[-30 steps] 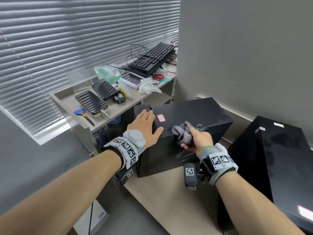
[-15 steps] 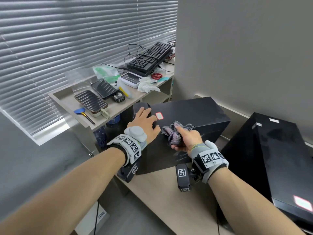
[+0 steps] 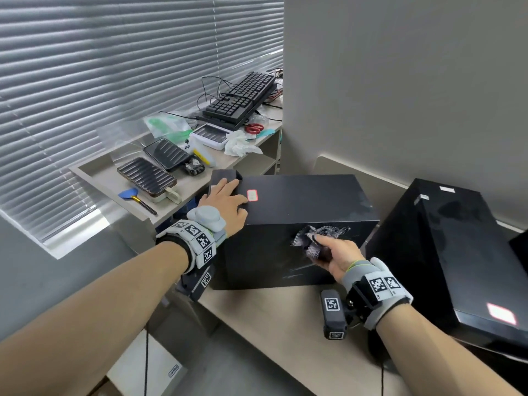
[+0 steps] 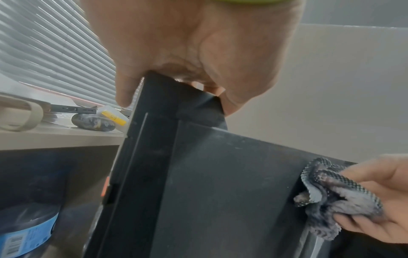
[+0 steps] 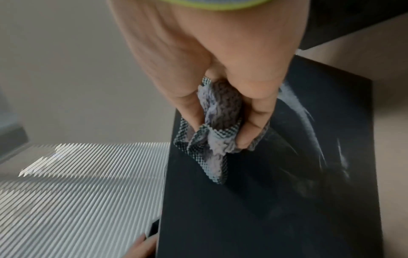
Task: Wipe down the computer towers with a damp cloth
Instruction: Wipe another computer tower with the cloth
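Grey walls and slatted blinds back a pale desk [image 3: 280, 315] carrying a matte black tower [image 3: 303, 201] with a red-edged sticker. Left hand [image 3: 225, 202] lies flat on its top corner. Right hand [image 3: 337, 252] clutches a crumpled grey mesh cloth [image 3: 314, 238] against its streaked side.

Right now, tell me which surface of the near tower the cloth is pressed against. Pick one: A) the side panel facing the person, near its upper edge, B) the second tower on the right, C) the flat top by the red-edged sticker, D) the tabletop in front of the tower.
A: the right hand grips the bunched cloth against the near tower's facing side panel, just below its top edge.
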`<action>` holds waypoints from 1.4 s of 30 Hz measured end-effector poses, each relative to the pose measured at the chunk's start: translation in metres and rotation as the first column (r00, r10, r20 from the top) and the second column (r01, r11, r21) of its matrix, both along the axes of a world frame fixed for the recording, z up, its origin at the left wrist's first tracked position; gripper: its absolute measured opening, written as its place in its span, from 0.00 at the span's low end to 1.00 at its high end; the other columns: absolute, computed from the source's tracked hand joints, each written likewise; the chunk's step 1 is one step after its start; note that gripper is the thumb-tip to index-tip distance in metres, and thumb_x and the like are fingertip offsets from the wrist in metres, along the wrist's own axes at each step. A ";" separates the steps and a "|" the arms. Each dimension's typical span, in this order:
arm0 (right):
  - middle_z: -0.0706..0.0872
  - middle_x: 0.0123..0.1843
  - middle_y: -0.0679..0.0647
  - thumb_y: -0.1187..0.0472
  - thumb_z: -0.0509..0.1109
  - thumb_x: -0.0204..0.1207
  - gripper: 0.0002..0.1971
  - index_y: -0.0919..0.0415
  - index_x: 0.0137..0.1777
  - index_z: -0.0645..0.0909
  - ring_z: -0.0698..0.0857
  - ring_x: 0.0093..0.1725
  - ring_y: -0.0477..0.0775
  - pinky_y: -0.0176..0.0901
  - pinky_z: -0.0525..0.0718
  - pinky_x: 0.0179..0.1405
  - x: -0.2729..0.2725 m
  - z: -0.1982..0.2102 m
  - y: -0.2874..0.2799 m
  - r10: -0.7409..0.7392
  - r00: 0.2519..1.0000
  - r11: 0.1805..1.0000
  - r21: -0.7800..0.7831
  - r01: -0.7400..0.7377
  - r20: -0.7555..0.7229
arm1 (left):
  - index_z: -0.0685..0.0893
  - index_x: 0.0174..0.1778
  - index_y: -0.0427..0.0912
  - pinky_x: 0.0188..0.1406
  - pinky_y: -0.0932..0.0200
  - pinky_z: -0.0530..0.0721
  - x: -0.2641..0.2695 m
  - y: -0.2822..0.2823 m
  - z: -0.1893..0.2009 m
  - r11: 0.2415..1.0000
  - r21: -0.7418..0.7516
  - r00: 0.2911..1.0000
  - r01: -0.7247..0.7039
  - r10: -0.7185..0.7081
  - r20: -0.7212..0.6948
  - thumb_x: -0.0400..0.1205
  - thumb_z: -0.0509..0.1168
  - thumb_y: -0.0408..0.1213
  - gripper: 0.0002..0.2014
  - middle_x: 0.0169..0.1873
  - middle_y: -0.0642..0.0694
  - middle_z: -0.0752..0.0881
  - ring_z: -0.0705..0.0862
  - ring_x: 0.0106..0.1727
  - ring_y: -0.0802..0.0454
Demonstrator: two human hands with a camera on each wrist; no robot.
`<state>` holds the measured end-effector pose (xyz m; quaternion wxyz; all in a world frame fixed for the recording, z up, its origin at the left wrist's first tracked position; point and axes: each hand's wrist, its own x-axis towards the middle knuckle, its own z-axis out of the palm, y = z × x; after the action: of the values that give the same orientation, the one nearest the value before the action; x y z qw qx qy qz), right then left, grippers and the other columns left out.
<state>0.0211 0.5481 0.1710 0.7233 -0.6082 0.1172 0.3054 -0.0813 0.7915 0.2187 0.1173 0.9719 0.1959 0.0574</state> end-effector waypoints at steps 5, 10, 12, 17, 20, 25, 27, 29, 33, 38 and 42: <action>0.88 0.27 0.58 0.79 0.66 0.74 0.05 0.73 0.43 0.81 0.82 0.35 0.57 0.49 0.90 0.34 0.002 -0.009 -0.005 -0.106 0.990 0.988 0.103 0.115 -0.089 | 0.83 0.66 0.52 0.80 0.35 0.52 -0.001 -0.007 0.006 0.996 0.084 0.999 0.014 -0.010 -0.048 0.81 0.58 0.43 0.19 0.84 0.51 0.55 0.48 0.85 0.46; 0.88 0.32 0.61 0.82 0.64 0.74 0.08 0.73 0.45 0.81 0.87 0.37 0.60 0.49 0.89 0.26 -0.023 -0.017 0.041 0.004 0.990 0.992 0.122 0.013 -0.139 | 0.72 0.75 0.53 0.79 0.34 0.50 -0.001 -0.007 0.004 0.985 0.143 0.991 0.097 -0.082 -0.106 0.82 0.55 0.41 0.23 0.80 0.55 0.64 0.50 0.84 0.45; 0.86 0.39 0.66 0.83 0.64 0.74 0.07 0.74 0.47 0.78 0.85 0.43 0.66 0.52 0.89 0.25 -0.036 -0.021 0.061 0.029 0.985 0.993 0.118 -0.008 -0.173 | 0.70 0.77 0.54 0.78 0.33 0.49 -0.003 -0.006 0.003 0.980 0.156 0.986 0.127 -0.109 -0.123 0.83 0.54 0.40 0.24 0.77 0.56 0.68 0.50 0.84 0.43; 0.85 0.41 0.68 0.79 0.62 0.78 0.06 0.72 0.51 0.76 0.85 0.42 0.66 0.46 0.85 0.18 -0.030 -0.034 0.056 -0.078 0.979 0.994 0.064 0.091 -0.189 | 0.72 0.75 0.52 0.79 0.34 0.50 -0.005 -0.005 0.002 0.971 0.190 0.985 0.146 -0.125 -0.118 0.83 0.52 0.41 0.22 0.75 0.55 0.71 0.51 0.83 0.42; 0.85 0.30 0.65 0.80 0.61 0.77 0.06 0.71 0.45 0.76 0.83 0.38 0.63 0.51 0.89 0.32 -0.008 -0.040 0.028 -0.221 0.960 0.974 0.012 0.226 -0.172 | 0.71 0.75 0.52 0.79 0.33 0.50 -0.005 -0.008 0.002 0.970 0.204 0.988 0.135 -0.116 -0.102 0.83 0.51 0.41 0.22 0.74 0.53 0.72 0.50 0.84 0.42; 0.83 0.29 0.62 0.79 0.60 0.78 0.09 0.68 0.40 0.73 0.82 0.34 0.57 0.51 0.88 0.27 0.000 -0.057 0.028 -0.240 0.954 0.969 -0.101 0.225 -0.180 | 0.70 0.76 0.52 0.79 0.32 0.49 -0.006 -0.008 0.001 0.968 0.209 0.989 0.142 -0.128 -0.080 0.83 0.51 0.41 0.23 0.74 0.52 0.72 0.50 0.84 0.41; 0.84 0.24 0.61 0.79 0.57 0.80 0.10 0.68 0.40 0.73 0.83 0.31 0.58 0.49 0.86 0.19 -0.008 -0.074 0.044 -0.179 0.951 0.984 -0.070 0.166 -0.250 | 0.70 0.76 0.51 0.79 0.31 0.50 -0.006 -0.008 0.000 0.967 0.212 0.989 0.140 -0.127 -0.073 0.83 0.52 0.41 0.23 0.74 0.52 0.72 0.50 0.84 0.41; 0.87 0.31 0.64 0.78 0.56 0.81 0.09 0.71 0.45 0.76 0.83 0.36 0.60 0.53 0.88 0.23 -0.022 -0.088 0.064 -0.064 0.953 0.998 -0.028 0.059 -0.298 | 0.71 0.75 0.51 0.78 0.31 0.50 -0.006 -0.008 -0.003 0.967 0.214 0.990 0.135 -0.124 -0.063 0.83 0.52 0.41 0.23 0.73 0.52 0.73 0.51 0.84 0.41; 0.89 0.30 0.64 0.78 0.58 0.81 0.08 0.75 0.45 0.78 0.82 0.41 0.61 0.59 0.87 0.51 -0.043 -0.103 0.100 0.117 0.929 0.993 0.017 -0.119 -0.350 | 0.74 0.73 0.51 0.78 0.32 0.51 -0.006 -0.008 -0.008 0.967 0.228 0.993 0.115 -0.111 -0.027 0.81 0.52 0.41 0.22 0.71 0.52 0.75 0.54 0.84 0.41; 0.88 0.44 0.68 0.76 0.57 0.81 0.16 0.76 0.68 0.73 0.84 0.33 0.61 0.51 0.87 0.24 -0.012 -0.108 0.072 0.050 0.934 0.998 -0.005 -0.056 -0.355 | 0.78 0.69 0.50 0.76 0.31 0.56 0.000 -0.009 -0.007 0.965 0.244 0.995 0.099 -0.102 -0.002 0.77 0.48 0.43 0.26 0.67 0.51 0.79 0.60 0.82 0.40; 0.88 0.29 0.64 0.76 0.54 0.82 0.16 0.69 0.67 0.74 0.87 0.24 0.59 0.48 0.86 0.21 0.024 -0.104 0.014 -0.105 0.939 0.994 -0.028 0.102 -0.326 | 0.80 0.65 0.50 0.74 0.31 0.60 -0.003 -0.006 -0.011 0.961 0.261 0.995 0.090 -0.097 0.015 0.76 0.49 0.43 0.24 0.63 0.51 0.82 0.63 0.81 0.40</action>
<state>0.0449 0.5624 0.0665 0.7055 -0.5460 0.2690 0.3630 -0.0847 0.7850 0.2082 -0.0060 0.9861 0.1388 0.0906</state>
